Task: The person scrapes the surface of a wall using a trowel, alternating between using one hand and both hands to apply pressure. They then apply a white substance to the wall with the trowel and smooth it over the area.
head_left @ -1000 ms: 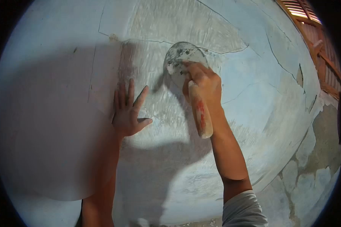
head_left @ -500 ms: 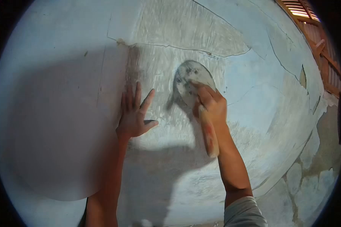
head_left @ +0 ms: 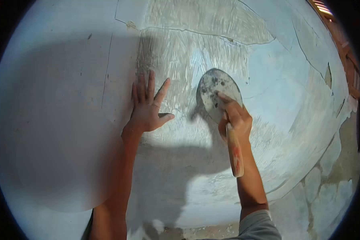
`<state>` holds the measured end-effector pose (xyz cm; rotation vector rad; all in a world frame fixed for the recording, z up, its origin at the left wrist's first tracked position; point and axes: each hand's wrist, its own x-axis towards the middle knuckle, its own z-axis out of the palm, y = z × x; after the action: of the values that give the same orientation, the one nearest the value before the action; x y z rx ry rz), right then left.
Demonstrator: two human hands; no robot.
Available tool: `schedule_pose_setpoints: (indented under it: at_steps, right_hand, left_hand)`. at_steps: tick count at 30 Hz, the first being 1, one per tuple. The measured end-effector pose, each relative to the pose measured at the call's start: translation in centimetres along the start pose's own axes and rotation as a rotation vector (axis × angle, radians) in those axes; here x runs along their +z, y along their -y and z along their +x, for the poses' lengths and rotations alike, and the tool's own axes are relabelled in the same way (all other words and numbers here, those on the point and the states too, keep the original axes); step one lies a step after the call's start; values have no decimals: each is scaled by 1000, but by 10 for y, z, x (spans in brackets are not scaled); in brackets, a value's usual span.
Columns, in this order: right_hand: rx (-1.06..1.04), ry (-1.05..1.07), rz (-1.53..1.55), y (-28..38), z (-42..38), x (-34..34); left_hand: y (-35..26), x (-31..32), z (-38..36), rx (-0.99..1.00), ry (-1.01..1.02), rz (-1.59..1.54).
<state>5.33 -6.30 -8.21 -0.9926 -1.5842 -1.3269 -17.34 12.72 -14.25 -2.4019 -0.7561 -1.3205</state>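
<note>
My left hand [head_left: 145, 112] lies flat against the pale plastered wall [head_left: 276, 92], fingers spread, holding nothing. My right hand [head_left: 237, 118] grips a trowel [head_left: 216, 86] with an oval, dark-spotted metal blade. One finger extends onto the back of the blade. The wooden handle [head_left: 235, 154], stained red, points down along my forearm. The blade is at the wall, to the right of my left hand; its contact edge is hidden. Above both hands is a patch of wet-looking, streaked grey plaster [head_left: 168, 52]. A lighter bluish streak shows just over the blade.
A crack [head_left: 180, 29] runs across the wall above the streaked patch. More cracks and a small chipped spot [head_left: 329, 76] show on the right. Peeling plaster [head_left: 332, 154] is at lower right, with wooden framing [head_left: 348, 60] at upper right. Shadow and a grey blur cover the left.
The trowel has moved down the wall in my right hand, uncovering streaked plaster above it. My left hand keeps about the same spot on the wall. The view has shifted downward.
</note>
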Motion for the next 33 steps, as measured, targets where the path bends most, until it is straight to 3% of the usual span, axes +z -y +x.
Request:
schedule_pose_setpoints:
  at_steps: [5,8,9,12,14,16,18,20,22,28,33]
  right_hand:
    - [15,-14,53,0,67,24]
    - [46,145,26,7,101,8]
    - [177,182,119,8,86,7]
    - [189,96,-165,29,-1,5]
    - [305,221,-128,44,-43,-5]
    - [221,185,-90,45,-47,-1]
    - [163,127,264,36,-34,16]
    - [56,137,70,39,3,27]
    - [124,168,15,53,4,30]
    - [213,52,225,67,-67,30]
    - [173,-46,223,51,1,45]
  left_hand:
    - [-5,-3,-4,-20,42,4]
    - [-4,-1,-4,-5,18,27]
    - [-4,-1,-4,-11,29,21]
    - [-4,0,-9,-19,27,7]
    - [-1,4,-6,12,-32,-1]
    - [-4,3,-4,0,-30,7]
    - [-4,0,-5,-5,-14,30]
    - [-5,1,-4,-11,-12,53]
    - [-4,3,-6,23,-31,21]
    - [-3,6,-4,34,-73,39]
    - [-6,5,-4,12,-43,51]
